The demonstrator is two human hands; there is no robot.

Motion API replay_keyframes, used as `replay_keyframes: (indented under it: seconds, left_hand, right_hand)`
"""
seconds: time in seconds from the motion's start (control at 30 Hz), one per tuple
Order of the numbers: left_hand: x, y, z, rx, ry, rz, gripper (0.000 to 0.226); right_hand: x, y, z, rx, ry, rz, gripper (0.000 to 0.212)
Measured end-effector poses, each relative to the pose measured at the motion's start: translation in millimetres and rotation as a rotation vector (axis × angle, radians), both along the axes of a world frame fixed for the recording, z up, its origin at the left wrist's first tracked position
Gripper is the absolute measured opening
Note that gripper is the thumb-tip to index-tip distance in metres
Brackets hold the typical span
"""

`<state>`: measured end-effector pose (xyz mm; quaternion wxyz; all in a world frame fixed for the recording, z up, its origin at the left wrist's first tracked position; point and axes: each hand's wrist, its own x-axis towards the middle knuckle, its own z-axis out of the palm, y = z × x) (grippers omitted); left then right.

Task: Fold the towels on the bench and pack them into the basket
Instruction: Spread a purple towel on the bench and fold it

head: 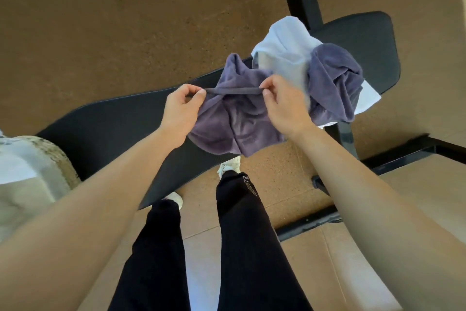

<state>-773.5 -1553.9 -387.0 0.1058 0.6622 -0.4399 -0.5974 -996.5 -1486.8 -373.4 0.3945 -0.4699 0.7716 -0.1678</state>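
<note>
A crumpled purple towel [235, 121] hangs over the near edge of the black padded bench [111, 121]. My left hand [182, 106] and my right hand [283, 101] each pinch its top hem, which is stretched taut between them. A second purple towel [332, 78] lies bunched on the bench to the right, on top of a white towel [285, 43]. The woven basket [54, 157] sits at the left edge of the view, with pale folded cloth [22, 169] in it.
The bench's black metal frame [393, 157] runs across the brown floor at the right and behind. My legs in black trousers [242, 235] and white shoes stand close to the bench's near edge.
</note>
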Motion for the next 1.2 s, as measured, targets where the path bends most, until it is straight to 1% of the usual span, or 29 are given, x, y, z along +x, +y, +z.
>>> replay_keyframes:
  seconds: [0.07,0.13,0.2,0.27,0.3,0.33,0.37,0.43,0.47,0.5,0.57,0.6,0.67,0.7,0.8,0.87,0.9,0.93,0.97,1.0,1.07,1.13,1.2]
  left_hand:
    - [37,-5,9,-0.016,-0.033,-0.128,0.015]
    - [76,-10,18,-0.051,-0.103,-0.345,0.02]
    - [109,-14,26,-0.04,-0.196,-0.551,0.022]
    - [139,-15,27,-0.026,-0.277,-0.654,0.018]
    - [152,-14,26,-0.031,-0.309,-0.649,0.015]
    - [165,-12,24,-0.035,-0.327,-0.594,0.015]
    - [173,-9,20,-0.027,-0.322,-0.493,0.022]
    - [199,-2,18,0.019,-0.259,-0.188,0.035]
    - [202,0,16,0.045,-0.223,-0.076,0.035]
    - [209,3,17,0.062,-0.197,0.007,0.033]
    - [221,8,18,0.051,-0.15,0.1,0.028]
    - [225,9,18,0.024,-0.161,0.112,0.027]
    - [235,12,20,-0.057,-0.252,0.059,0.026]
    - [239,11,21,-0.094,-0.288,0.021,0.028]
    - [260,1,25,-0.169,-0.382,-0.119,0.031]
    - [270,-7,30,-0.169,-0.464,-0.254,0.028]
    - [274,-11,32,-0.159,-0.521,-0.312,0.028]
    - [277,-14,34,-0.16,-0.589,-0.346,0.028]
    - [279,-17,33,-0.168,-0.661,-0.351,0.027]
    - [280,-19,32,-0.18,-0.712,-0.336,0.027]
    - [278,-21,26,-0.175,-0.729,-0.308,0.025]
    - [274,-22,21,-0.161,-0.734,-0.335,0.024]
    - [275,-20,15,-0.178,-0.773,-0.376,0.024]
  right_hand:
    - [7,-8,1,0.033,-0.012,0.065,0.015]
    - [17,-14,2,0.094,-0.027,0.181,0.013]
    - [33,-19,5,0.142,-0.023,0.311,0.011]
    - [52,-25,7,0.183,-0.022,0.383,0.017]
    - [60,-28,6,0.207,-0.028,0.397,0.022]
    - [67,-30,5,0.223,-0.039,0.391,0.025]
    - [70,-32,4,0.23,-0.066,0.348,0.028]
    - [86,-33,2,0.224,-0.16,0.239,0.032]
    - [86,-33,2,0.229,-0.194,0.194,0.035]
    - [90,-34,2,0.239,-0.207,0.194,0.039]
    - [99,-35,3,0.283,-0.217,0.263,0.049]
    - [102,-37,5,0.322,-0.235,0.308,0.055]
    - [106,-42,12,0.453,-0.263,0.419,0.061]
    - [106,-44,16,0.527,-0.259,0.489,0.059]
    - [98,-55,23,0.744,-0.163,0.722,0.034]
    - [91,-60,25,0.872,-0.037,0.84,0.03]
    - [89,-62,25,0.884,0.031,0.837,0.033]
    - [88,-64,23,0.833,0.08,0.776,0.038]
    - [88,-65,20,0.727,0.115,0.671,0.039]
    - [88,-66,14,0.588,0.128,0.555,0.035]
    - [92,-64,6,0.367,0.149,0.382,0.022]
    - [95,-64,-2,0.279,0.208,0.305,0.019]
    - [95,-63,-12,0.256,0.333,0.324,0.02]
